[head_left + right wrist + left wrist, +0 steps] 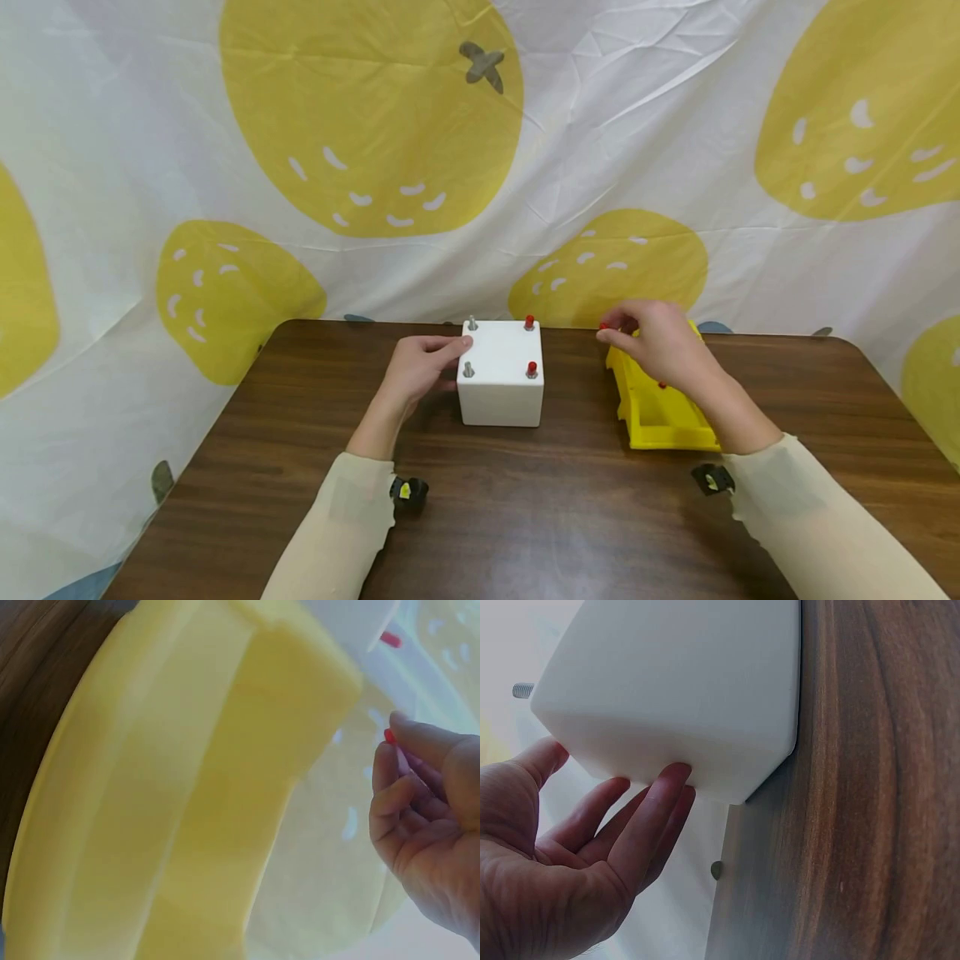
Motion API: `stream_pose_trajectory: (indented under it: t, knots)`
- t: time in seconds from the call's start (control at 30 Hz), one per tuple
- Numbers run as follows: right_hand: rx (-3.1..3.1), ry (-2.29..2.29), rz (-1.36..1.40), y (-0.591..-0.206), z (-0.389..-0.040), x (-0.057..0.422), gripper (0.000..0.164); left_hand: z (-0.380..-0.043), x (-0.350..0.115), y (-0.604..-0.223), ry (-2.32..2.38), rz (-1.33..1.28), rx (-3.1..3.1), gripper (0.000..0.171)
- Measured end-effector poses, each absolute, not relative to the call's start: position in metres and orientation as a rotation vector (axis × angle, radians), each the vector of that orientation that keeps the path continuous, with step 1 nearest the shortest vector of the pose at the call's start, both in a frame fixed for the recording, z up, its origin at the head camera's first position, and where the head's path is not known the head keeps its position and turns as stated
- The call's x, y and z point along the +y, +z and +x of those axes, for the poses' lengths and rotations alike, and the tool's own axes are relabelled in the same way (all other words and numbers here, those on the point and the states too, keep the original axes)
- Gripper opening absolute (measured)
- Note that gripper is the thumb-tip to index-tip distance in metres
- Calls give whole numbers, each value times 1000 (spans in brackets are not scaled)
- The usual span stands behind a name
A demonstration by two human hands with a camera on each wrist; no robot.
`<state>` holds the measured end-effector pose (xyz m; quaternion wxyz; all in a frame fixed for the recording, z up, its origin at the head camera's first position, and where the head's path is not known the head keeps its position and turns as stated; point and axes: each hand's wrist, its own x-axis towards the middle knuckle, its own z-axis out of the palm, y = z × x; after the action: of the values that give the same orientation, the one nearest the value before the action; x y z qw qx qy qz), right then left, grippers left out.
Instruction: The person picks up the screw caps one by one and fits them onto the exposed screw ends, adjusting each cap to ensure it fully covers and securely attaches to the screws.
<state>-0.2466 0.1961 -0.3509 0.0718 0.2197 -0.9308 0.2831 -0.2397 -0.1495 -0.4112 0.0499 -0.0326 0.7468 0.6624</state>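
A white box [500, 400] stands on the table with threaded studs at its top corners. Red caps [532, 368] cover the two right-hand studs; the two left studs [468, 369] are bare metal. My left hand [416, 367] steadies the box from its left: the fingertips [676, 771] rest on the side wall and the thumb lies at the top edge. Over the yellow bin [672, 437], my right hand [660, 342] pinches a small red cap [388, 736] between thumb and index finger. Another small red piece [662, 384] shows inside the bin, partly screened by that hand.
The brown wooden table [480, 517] has its back edge just behind the box and bin. Beyond it hangs a white cloth [420, 275] with large yellow fruit shapes. Each sleeve cuff carries a small black camera [408, 493].
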Motion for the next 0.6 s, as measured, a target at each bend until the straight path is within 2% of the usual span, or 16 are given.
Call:
stream_pose_trajectory:
  t: [0.6]
  knots:
    - [-2686,1123,794,-339,-242,144,17,-240,-149,-411,2025,-101,2267,44]
